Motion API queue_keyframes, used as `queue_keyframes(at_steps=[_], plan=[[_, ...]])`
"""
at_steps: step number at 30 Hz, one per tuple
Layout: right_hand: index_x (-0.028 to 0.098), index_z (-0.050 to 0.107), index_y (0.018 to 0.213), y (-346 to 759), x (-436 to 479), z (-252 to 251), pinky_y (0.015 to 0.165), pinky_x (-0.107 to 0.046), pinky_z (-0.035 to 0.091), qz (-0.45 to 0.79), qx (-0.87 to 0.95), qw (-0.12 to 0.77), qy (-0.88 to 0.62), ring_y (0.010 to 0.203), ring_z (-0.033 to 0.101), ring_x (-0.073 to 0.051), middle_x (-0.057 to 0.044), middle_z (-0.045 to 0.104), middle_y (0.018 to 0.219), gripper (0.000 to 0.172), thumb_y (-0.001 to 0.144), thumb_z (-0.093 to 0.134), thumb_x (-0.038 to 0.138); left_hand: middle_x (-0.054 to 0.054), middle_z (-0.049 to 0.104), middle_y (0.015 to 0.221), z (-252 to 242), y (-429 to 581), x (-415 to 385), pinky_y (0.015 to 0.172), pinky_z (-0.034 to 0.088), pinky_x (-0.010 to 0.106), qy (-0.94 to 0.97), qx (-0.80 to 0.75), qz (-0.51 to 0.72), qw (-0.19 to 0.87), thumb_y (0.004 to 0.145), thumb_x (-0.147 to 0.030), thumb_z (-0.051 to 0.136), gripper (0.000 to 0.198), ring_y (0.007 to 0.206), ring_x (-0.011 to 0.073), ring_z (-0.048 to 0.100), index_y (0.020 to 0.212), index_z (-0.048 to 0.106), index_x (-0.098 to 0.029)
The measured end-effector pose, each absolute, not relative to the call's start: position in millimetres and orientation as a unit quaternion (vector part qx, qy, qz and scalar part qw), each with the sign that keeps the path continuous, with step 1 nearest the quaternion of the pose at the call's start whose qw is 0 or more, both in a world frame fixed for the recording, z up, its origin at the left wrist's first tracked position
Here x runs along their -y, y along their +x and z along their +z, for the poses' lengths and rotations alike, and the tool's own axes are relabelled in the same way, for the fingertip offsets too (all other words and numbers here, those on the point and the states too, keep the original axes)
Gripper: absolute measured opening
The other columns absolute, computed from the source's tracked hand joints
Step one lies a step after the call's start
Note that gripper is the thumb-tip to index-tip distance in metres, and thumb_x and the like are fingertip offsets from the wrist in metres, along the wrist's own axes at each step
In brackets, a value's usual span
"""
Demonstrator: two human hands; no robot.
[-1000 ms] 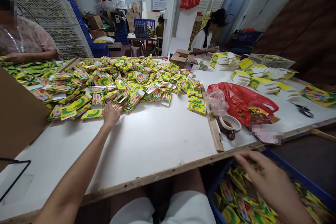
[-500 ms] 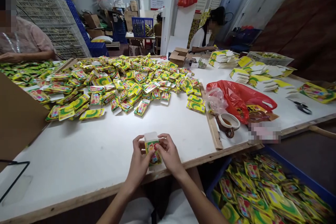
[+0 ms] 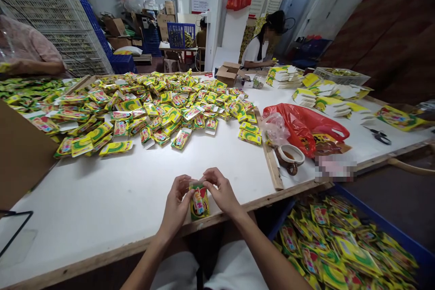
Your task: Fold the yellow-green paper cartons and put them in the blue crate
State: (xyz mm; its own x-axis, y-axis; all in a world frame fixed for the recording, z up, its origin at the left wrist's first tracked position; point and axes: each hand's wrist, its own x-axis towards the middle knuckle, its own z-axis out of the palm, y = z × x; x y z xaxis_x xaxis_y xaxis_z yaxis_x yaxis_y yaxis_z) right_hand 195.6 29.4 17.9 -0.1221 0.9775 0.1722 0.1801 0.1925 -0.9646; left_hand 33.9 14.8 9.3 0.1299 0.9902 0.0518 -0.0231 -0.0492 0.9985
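Both hands are together close in front of me, at the near edge of the white table (image 3: 136,195), with one small yellow-and-green box (image 3: 200,204) between them, its printed front towards me. Left hand (image 3: 178,195) has its fingers curled and its thumb laid on the upper left of the front, gripping that side; right hand (image 3: 219,189) is half closed, thumb and fingertips at the pale flap (image 3: 196,183) on top, though I cannot tell whether they pinch it or only press. Whether the bottom end rests on the table I cannot tell either. I judge the box very light, thin card, stiff along its edges but easily dented on its face, and a little slick from the glossy print; the long sides are the best place to hold it, with gentle pressure, leaving the flap end free. Beyond my hands spreads a heap of similar boxes (image 3: 163,106); down beyond my right hand is a blue crate (image 3: 387,222) full of flat packets (image 3: 340,240).
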Motion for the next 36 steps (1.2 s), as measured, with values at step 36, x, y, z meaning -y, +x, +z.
queue_keyframes(at_steps=[36], plan=[[0.022,0.069,0.074,399.0,94.7,73.1,0.076,-0.047,0.047,0.027,0.568,0.242,-0.787,0.08,0.063,-0.032,-0.011,0.069,0.082,0.033,0.073,0.054,0.053,0.021,0.052,0.124,4.1,8.6,-185.7,0.1,0.034,0.047,0.61,-0.66,0.382,0.214,0.077,-0.033,0.059,0.049,0.119,0.0322,0.046,0.118,0.044,-0.011]])
